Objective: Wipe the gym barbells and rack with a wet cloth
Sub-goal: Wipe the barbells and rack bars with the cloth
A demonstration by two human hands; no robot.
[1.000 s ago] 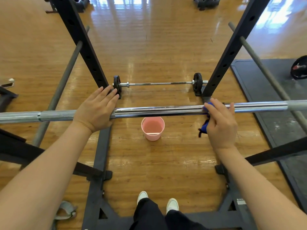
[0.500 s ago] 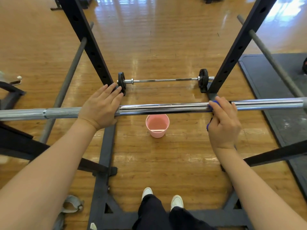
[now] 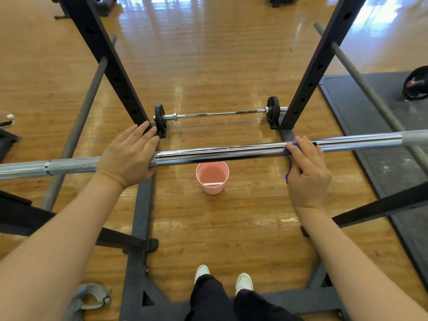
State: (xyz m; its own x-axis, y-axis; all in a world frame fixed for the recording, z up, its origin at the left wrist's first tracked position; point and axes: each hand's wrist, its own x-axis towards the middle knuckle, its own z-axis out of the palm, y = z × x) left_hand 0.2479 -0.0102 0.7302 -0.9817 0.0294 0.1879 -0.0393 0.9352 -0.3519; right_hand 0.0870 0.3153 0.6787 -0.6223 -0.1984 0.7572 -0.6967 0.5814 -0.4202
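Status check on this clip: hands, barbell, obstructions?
Left hand flat on barbell. Right hand grips blue cloth on bar. Pink bucket below, nothing blocking.

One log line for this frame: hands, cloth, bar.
left hand: flat on barbell | right hand: grips blue cloth around bar | pink bucket: on floor beneath

Across the rack [image 3: 108, 56], near: long barbell [image 3: 220, 152], running left to right. Left hand [image 3: 127, 156] on its left part, right hand [image 3: 305, 172] with cloth [image 3: 292, 146] on its right part. Below, on floor [image 3: 208, 66]: bucket [image 3: 212, 177]. Farther, between the uprights: small barbell [image 3: 217, 114].
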